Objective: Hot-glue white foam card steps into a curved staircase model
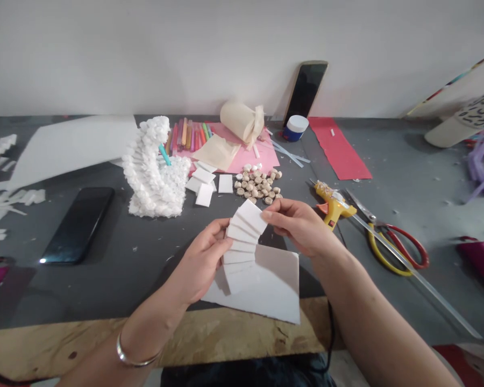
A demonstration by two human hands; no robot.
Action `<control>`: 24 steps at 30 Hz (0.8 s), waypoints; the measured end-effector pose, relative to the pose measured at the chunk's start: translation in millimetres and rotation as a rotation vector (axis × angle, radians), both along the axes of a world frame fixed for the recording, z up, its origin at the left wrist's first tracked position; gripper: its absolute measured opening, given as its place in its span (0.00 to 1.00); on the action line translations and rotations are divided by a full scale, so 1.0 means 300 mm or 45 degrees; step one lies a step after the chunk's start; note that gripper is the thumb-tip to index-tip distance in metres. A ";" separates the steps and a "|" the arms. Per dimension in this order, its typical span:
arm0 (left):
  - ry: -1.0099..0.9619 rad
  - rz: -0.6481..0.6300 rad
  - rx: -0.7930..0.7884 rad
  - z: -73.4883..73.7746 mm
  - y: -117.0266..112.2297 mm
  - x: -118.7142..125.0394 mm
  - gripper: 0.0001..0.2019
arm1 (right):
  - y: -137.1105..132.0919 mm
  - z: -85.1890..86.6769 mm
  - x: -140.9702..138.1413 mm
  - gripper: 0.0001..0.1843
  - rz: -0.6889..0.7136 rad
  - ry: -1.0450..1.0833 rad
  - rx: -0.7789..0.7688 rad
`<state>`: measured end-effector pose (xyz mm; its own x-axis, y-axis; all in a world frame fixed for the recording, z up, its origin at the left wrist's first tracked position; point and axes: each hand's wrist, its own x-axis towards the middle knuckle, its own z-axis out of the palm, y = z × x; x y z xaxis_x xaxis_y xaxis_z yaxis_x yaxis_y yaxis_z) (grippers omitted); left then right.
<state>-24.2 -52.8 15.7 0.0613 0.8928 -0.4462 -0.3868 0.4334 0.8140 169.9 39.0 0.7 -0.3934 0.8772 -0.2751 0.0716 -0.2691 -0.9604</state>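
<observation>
A small spiral stair of stacked white foam rectangles [242,244] rises from a white foam base sheet [272,290] at the table's near edge. My left hand [201,263] curls around the stack's left side, fingers closed on the middle steps. At the top, my right hand [300,226] pinches the uppermost rectangle [250,214] between thumb and fingers. A finished white spiral foam model [155,172] with a teal stick in it stands behind, to the left.
Loose white foam rectangles [207,185] and small wooden discs [258,185] lie behind the stack. A yellow glue gun [333,204], red and yellow scissors [391,242] and a long ruler lie to the right. A black phone [78,223] lies left; another phone leans on the wall.
</observation>
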 end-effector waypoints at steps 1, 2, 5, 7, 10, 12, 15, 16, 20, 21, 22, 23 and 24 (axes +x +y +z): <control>0.000 -0.001 0.000 0.000 0.001 0.001 0.19 | 0.000 -0.001 0.000 0.16 0.000 -0.002 0.003; 0.000 -0.002 0.001 0.000 0.001 0.001 0.19 | 0.000 -0.002 0.001 0.16 0.001 -0.004 0.005; 0.008 -0.007 0.007 -0.001 0.003 0.002 0.17 | 0.000 -0.002 0.001 0.16 0.000 0.002 0.004; 0.016 -0.002 0.011 0.000 0.004 0.003 0.17 | 0.000 -0.001 0.001 0.16 -0.001 0.007 -0.004; 0.021 -0.001 0.001 0.007 0.003 0.004 0.16 | -0.001 0.001 0.000 0.16 -0.002 0.009 -0.012; 0.020 -0.001 -0.003 0.012 0.003 0.005 0.16 | -0.002 0.003 -0.001 0.16 -0.003 0.013 -0.011; 0.018 0.002 -0.003 0.016 0.003 0.007 0.16 | -0.003 0.008 -0.002 0.16 -0.002 0.009 -0.006; 0.017 0.003 -0.003 0.016 0.003 0.008 0.16 | -0.003 0.009 -0.002 0.16 -0.002 0.008 -0.006; 0.000 0.019 0.012 0.007 0.001 0.008 0.16 | -0.003 0.010 -0.001 0.15 0.003 0.011 -0.004; -0.003 0.020 0.016 0.004 0.000 0.008 0.16 | -0.002 0.009 0.000 0.15 0.005 0.009 -0.001; -0.005 0.020 0.019 0.003 -0.001 0.007 0.16 | -0.002 0.009 0.000 0.15 0.008 0.007 0.002; -0.003 0.020 0.021 0.002 -0.001 0.006 0.16 | -0.002 0.008 0.000 0.16 0.011 0.005 0.005; -0.001 0.014 0.020 0.002 -0.001 0.006 0.16 | -0.002 0.007 0.000 0.16 0.012 0.006 0.010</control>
<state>-22.5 -52.9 16.3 0.0521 0.9002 -0.4324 -0.3919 0.4167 0.8202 170.0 38.5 2.8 -0.4027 0.8757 -0.2664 0.0696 -0.2609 -0.9629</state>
